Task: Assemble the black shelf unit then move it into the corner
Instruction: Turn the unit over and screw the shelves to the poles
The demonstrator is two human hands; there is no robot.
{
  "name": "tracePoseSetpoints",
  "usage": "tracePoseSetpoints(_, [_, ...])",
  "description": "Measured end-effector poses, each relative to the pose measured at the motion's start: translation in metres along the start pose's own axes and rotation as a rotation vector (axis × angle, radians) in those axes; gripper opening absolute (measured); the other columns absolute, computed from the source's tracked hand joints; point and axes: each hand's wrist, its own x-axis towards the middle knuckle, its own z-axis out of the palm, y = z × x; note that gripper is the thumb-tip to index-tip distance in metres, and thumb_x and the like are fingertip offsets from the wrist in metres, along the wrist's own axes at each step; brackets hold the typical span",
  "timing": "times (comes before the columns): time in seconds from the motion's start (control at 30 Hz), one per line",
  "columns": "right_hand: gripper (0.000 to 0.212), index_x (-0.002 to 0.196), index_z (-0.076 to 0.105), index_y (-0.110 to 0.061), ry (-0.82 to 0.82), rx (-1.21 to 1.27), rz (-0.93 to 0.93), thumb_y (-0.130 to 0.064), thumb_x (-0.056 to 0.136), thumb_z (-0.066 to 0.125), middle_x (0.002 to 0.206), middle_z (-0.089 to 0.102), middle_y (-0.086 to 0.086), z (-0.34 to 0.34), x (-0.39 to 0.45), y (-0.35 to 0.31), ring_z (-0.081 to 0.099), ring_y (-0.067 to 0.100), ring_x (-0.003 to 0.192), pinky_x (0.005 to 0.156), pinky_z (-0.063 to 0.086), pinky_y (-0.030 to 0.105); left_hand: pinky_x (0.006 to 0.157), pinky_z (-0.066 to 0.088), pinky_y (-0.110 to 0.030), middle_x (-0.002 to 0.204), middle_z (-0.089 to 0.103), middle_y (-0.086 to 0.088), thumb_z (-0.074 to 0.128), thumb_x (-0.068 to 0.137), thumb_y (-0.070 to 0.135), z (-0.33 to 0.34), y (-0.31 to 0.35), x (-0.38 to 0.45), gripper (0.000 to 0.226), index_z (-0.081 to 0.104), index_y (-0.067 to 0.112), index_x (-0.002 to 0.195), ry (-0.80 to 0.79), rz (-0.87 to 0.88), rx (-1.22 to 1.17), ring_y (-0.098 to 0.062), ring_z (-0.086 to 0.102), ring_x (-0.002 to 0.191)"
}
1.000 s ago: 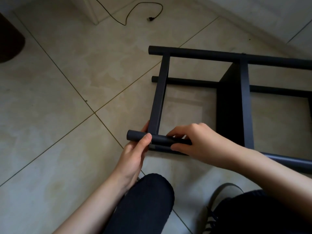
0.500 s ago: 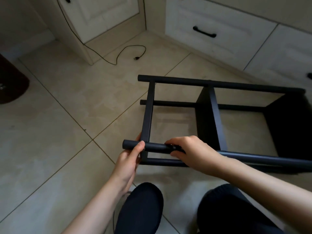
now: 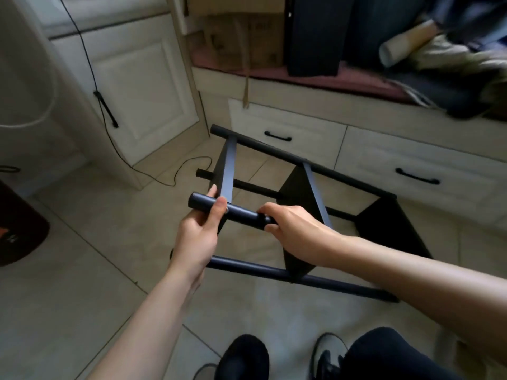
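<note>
The black shelf unit [image 3: 307, 187] lies on its side over the tiled floor, its round poles running left to right and its flat shelves standing on edge between them. Its near upper pole [image 3: 241, 212] is tilted up off the floor. My left hand [image 3: 200, 231] grips that pole near its left end, thumb over the top. My right hand [image 3: 290, 223] grips the same pole a little further right, fingers curled over it. A lower pole [image 3: 274, 272] runs under my wrists.
White cabinet doors [image 3: 145, 97] and drawers with black handles [image 3: 285, 130] stand just behind the unit. A black cable [image 3: 175, 171] trails on the floor at left. A dark round object [image 3: 19, 229] sits at the far left. My feet [image 3: 244, 357] are below.
The camera has risen and tipped up, showing the cabinets and bench. Both hands have lifted the near pole, and the unit has tilted up with it.
</note>
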Motion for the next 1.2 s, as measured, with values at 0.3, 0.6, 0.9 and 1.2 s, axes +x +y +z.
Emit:
tracePoseSetpoints(0.3, [0.029,0.130,0.051,-0.023,0.174,0.152,0.023,-0.022,0.101,0.051,0.107,0.061,-0.003,-0.066,-0.027,-0.042,0.059,0.012,0.091,0.067,0.044,0.014,0.082,0.038,-0.004,0.101,0.064,0.032,0.058,0.074,0.071,0.013,0.121,-0.012,0.080,0.049,0.037,0.146,-0.025,0.251,0.177,0.010,0.059,0.108])
tracePoseSetpoints(0.6, [0.029,0.124,0.059,-0.024,0.383,0.501,0.057,-0.016,0.097,0.059,0.111,0.068,-0.003,-0.081,-0.065,-0.069,0.065,0.009,0.098,0.092,0.054,0.034,0.119,0.018,-0.060,0.099,0.064,0.022,0.058,0.093,0.059,0.034,0.192,-0.042,0.049,0.063,0.027,0.129,0.106,0.408,0.446,-0.024,0.056,0.126])
tracePoseSetpoints(0.9, [0.025,0.113,0.066,-0.014,0.457,0.805,0.040,-0.004,0.090,0.067,0.104,0.073,-0.001,-0.064,-0.106,-0.069,0.070,0.010,0.096,0.088,0.058,0.039,0.120,0.004,-0.058,0.108,0.068,0.013,0.052,0.085,0.065,0.055,0.192,-0.088,0.051,0.070,0.023,0.108,0.139,0.588,0.499,-0.016,0.057,0.124])
tracePoseSetpoints(1.2, [0.021,0.105,0.064,-0.016,0.345,0.801,0.003,-0.010,0.086,0.073,0.100,0.074,0.006,-0.057,-0.119,-0.072,0.072,0.017,0.091,0.086,0.058,0.043,0.106,0.036,-0.067,0.085,0.070,0.011,0.059,0.091,0.047,0.045,0.182,-0.111,0.033,0.075,0.019,0.099,0.109,0.698,0.370,-0.023,0.068,0.096])
